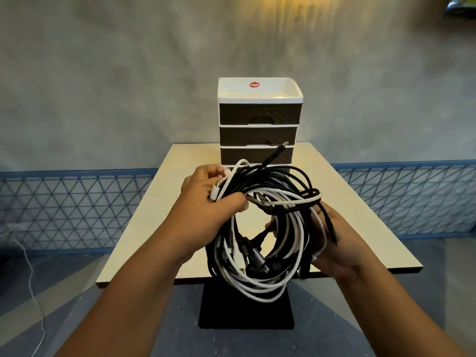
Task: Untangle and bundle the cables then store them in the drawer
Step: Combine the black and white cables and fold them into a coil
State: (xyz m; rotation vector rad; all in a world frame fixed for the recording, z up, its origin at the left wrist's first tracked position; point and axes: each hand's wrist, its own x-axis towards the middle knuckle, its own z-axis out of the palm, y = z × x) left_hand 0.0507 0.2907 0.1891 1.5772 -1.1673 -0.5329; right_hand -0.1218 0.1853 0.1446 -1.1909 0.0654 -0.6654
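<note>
Both hands, left (206, 204) and right (337, 243), grip the tangled cables (268, 228) above the table (360, 215). Untangling appears barely begun. Next: free one cable; drawers (259, 135) remain closed.

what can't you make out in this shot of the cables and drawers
Head view only:
- How many cables are in the cable tangle: black and white loops overlap.
- Right hand fingers: hidden behind the loops.
- Drawer unit contents: all three drawers are closed.
- Its base: covered by the tangle and left hand.
- Green object at the top right corner: cut off and blurred.
</note>
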